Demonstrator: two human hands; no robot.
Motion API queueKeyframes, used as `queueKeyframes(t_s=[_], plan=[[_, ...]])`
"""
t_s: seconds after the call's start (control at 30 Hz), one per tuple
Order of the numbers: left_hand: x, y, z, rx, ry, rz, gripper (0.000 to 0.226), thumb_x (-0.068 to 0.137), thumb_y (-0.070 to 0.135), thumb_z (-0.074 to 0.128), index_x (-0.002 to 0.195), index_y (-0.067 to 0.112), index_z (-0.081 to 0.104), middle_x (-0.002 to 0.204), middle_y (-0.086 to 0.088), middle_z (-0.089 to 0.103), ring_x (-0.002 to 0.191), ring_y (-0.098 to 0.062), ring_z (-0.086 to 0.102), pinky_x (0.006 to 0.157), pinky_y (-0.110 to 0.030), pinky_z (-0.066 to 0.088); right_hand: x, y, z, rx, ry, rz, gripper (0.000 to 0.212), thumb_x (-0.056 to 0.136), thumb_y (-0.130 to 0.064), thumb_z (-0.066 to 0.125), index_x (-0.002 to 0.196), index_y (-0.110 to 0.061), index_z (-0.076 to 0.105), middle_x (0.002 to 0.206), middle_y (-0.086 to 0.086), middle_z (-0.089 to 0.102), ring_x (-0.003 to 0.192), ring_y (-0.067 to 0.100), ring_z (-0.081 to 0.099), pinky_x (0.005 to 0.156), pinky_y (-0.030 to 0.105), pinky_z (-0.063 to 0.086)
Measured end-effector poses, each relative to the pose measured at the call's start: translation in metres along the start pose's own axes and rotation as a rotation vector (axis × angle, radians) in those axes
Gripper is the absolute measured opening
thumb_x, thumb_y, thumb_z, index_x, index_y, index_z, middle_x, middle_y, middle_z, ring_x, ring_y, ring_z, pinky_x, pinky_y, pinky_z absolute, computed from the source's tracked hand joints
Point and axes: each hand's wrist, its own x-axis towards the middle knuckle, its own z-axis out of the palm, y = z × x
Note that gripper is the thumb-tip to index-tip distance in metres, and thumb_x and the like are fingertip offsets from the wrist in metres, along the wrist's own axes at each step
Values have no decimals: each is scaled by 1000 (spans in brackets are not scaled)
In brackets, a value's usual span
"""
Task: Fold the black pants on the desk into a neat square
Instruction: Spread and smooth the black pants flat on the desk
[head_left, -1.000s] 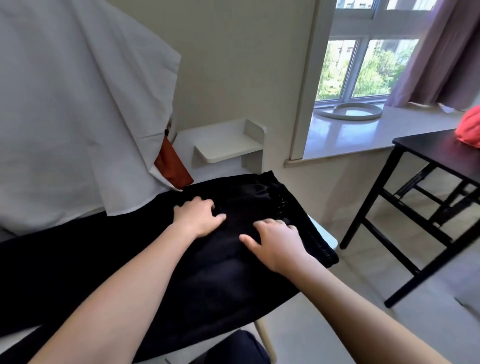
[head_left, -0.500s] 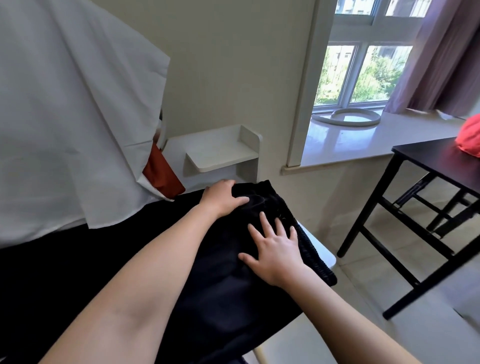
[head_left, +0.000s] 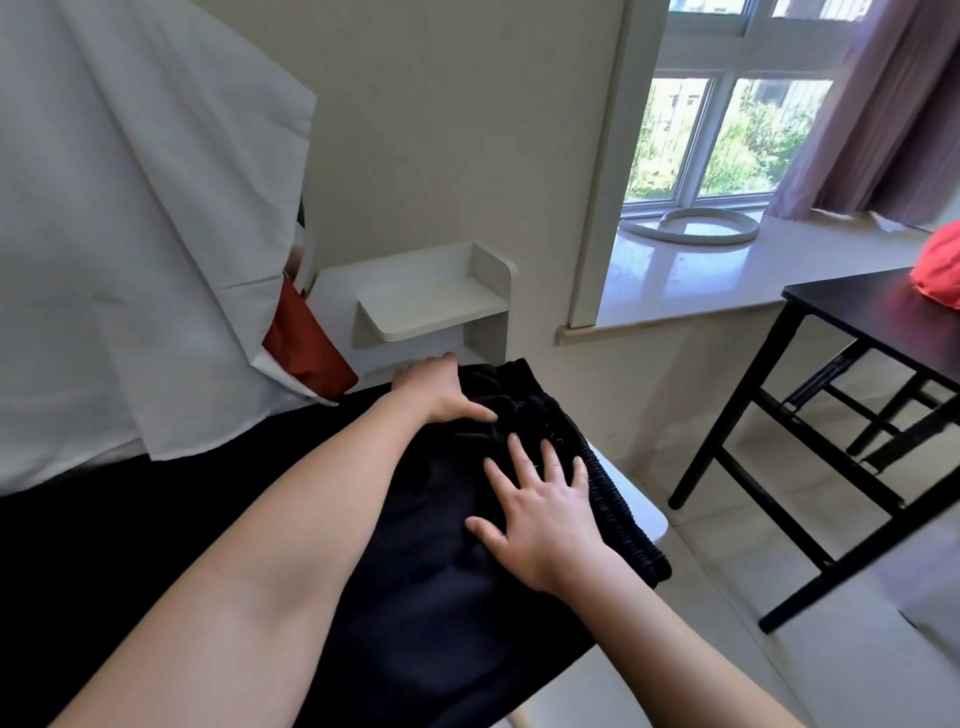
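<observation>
The black pants (head_left: 426, 571) lie spread across the white desk (head_left: 641, 512), their ribbed elastic waistband at the desk's right end. My left hand (head_left: 441, 387) rests at the far edge of the fabric near the waistband, fingers bent over the cloth and thumb pointing right. My right hand (head_left: 535, 512) lies flat on the pants just inside the waistband, fingers straight and spread. The left part of the pants runs under a hanging white cloth.
A white cloth (head_left: 130, 218) hangs over the desk's left side, with an orange-red item (head_left: 304, 348) below it. A small white shelf unit (head_left: 431, 306) stands at the desk's back. A black table (head_left: 872, 322) with a red object (head_left: 943, 270) stands right, below the window sill.
My left hand has slid from the middle of the pants to the far edge by the shelf. My right hand has flattened with fingers spread near the waistband. The camera has shifted closer.
</observation>
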Motion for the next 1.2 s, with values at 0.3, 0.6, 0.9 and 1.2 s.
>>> queueKeyframes(t_s=[0.3,0.6,0.9,1.2], plan=[[-44,31,-24,188,578,288,27,85,32,69,96,15,51,81,-4,67,78,-31,65,54,-34,37,0,-2,-2,-23,-8,3,78,91,-69,24,156,-31,3,164,7,-6,149,39,-7,114,64,-1],[-57,37,-50,177,704,350,18,86,29,66,96,17,57,82,1,67,77,-29,65,54,-32,35,21,-7,-9,89,31,5,86,84,-73,40,155,-37,5,165,2,-2,150,35,-3,116,60,4],[-79,30,-55,132,663,266,16,89,28,58,102,20,58,87,-2,68,83,-31,65,59,-31,34,46,-14,-13,169,84,14,88,79,-76,47,150,-29,27,163,3,11,150,30,4,118,54,5],[-91,31,-39,155,592,226,26,92,30,54,113,17,52,94,-10,68,90,-35,66,63,-33,38,38,5,-9,322,382,179,66,79,-56,62,128,-14,48,136,7,49,128,28,44,99,39,41]])
